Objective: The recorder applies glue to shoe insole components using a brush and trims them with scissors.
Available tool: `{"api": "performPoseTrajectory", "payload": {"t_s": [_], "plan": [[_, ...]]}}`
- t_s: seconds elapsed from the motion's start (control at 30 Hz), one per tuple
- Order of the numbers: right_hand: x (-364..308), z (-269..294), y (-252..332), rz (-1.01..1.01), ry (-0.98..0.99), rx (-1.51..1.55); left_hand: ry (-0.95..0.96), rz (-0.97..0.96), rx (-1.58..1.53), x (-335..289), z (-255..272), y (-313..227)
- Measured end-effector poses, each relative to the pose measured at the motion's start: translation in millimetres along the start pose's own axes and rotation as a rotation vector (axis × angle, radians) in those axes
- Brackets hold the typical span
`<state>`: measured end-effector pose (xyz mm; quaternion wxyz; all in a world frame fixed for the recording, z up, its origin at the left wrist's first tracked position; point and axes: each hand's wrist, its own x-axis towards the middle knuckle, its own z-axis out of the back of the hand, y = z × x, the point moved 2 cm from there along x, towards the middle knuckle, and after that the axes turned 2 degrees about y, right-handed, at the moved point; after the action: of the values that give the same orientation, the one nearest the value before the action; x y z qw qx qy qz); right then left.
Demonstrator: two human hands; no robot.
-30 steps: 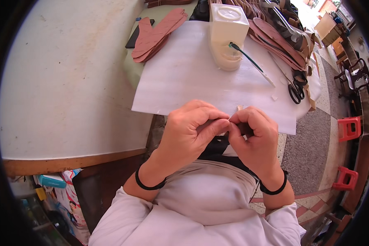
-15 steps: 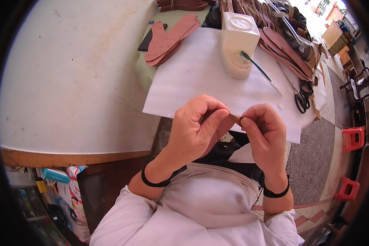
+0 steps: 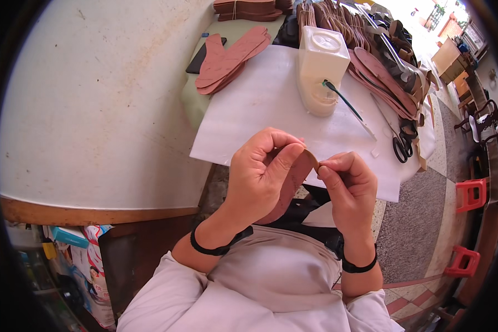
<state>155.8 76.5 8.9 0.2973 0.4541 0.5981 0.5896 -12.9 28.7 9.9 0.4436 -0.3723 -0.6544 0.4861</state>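
**At the near edge of the counter [image 3: 243, 124], a thin insole held by two fine pinches**

Midway along the counter's near edge, on the person's side of it, the pinkish-brown insole [image 3: 294, 185] is held up in the air, its broad face slanting down below the left hand [image 3: 263, 169]. That hand's grip is closed, thumb against forefinger, on the upper end. The right hand [image 3: 351, 185] also has its grip closed, thumb and forefinger tips meeting on the narrow tan rim [image 3: 312, 159]. Whether that rim is the cut edge or a separate layer, I cannot tell.

Judging by its thinness, the insole should weigh very little, so fingertip pressure ought to be enough. The rim bows between the two pinches, which suggests a bendy sheet, springy rather than limp. Its face looks matt and probably not very slippery. A hard pull or sharp fold at the thin end could crease or tear it.

The best hold is likely by opposite edges near the rounded end, thumbs flat, with the lower part supported if it sags. Similar pieces, the stacked insoles [image 3: 221, 74], lie toward the counter's far left corner; black scissors [image 3: 402, 146] rest by its right edge.
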Motion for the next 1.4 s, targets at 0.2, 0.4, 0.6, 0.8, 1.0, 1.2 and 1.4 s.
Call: {"api": "performPoseTrajectory", "payload": {"t_s": [0.2,0.4,0.6,0.8,1.0,1.2,1.4], "plan": [[0.4,-5.0,-1.2,0.005,-0.003,-0.023,-0.035,0.042,-0.015,-0.5,0.1,0.3],[0.9,-6.2,-2.3,0.0,-0.015,-0.046,-0.074,0.076,-0.09,-1.6,-6.2,-0.9],[0.5,-7.3,-1.9,0.035,-0.049,-0.128,-0.053,0.02,-0.059,-1.6,-9.5,3.0],[7.7,-10.0,7.6,0.148,-0.051,-0.474,-0.036,0.039,-0.055,-2.5,-11.3,6.2],[15.6,-7.8,13.4,0.182,0.009,-0.528,0.043,0.058,-0.103,-0.8,-19.1,-7.0],[18.1,-3.4,7.1,0.187,0.036,-0.466,0.105,-0.02,0.095,3.5,-11.6,5.1],[21.3,10.0,3.9,-0.044,0.053,-0.193,0.013,0.023,0.031,10.0,-1.7,8.6]]}}
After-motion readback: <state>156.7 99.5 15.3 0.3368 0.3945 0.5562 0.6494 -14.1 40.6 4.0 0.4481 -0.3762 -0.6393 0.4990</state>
